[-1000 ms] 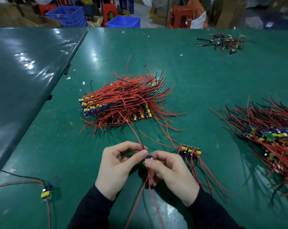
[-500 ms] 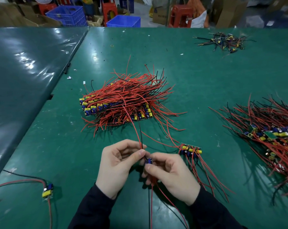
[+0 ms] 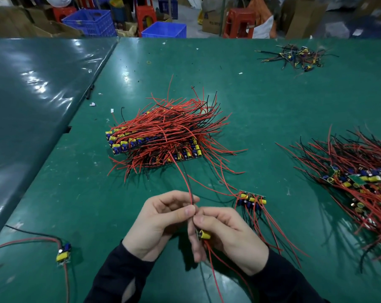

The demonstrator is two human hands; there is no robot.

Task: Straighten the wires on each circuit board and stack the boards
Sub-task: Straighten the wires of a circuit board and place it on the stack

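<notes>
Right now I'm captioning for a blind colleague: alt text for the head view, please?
Two hands work a small circuit board with a yellow capacitor: the right hand holds it while the left hand pinches its red and black wires. Behind lies a big stack of red-wired boards on a green table.

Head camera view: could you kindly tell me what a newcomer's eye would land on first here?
The big stack of circuit boards under splayed red and black wires at the green table's centre. Nearer, both hands hold one small yellow-capacitor board: the left hand pinches its wires, the right hand grips the board.
</notes>
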